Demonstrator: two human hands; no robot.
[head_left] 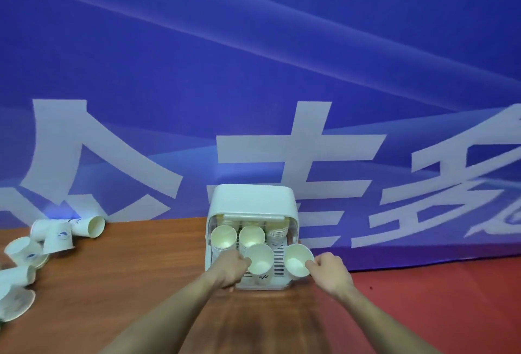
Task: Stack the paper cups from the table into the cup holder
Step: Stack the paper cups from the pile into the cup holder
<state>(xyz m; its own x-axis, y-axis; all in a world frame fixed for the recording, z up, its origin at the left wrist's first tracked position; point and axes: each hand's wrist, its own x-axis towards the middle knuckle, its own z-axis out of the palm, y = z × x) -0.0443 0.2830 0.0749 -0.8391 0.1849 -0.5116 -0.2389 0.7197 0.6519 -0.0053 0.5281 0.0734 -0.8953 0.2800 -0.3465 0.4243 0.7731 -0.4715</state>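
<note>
Left hand (231,268) holds cup (258,258) over white cup holder (251,198); right hand (330,271) pinches second cup (298,260)

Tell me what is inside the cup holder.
Inside the cup holder, stacks of paper cups stand at the back. How deep each stack goes is hidden by the holder's walls.

Head-worn view, facing forward and down; close over table (118,283)

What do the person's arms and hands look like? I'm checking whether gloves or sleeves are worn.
Both forearms are bare as far as the frame shows; no sleeves come into view. The left hand and right hand wear no gloves. I can make out no watch, ring or band on either wrist, though the picture is soft.
</note>
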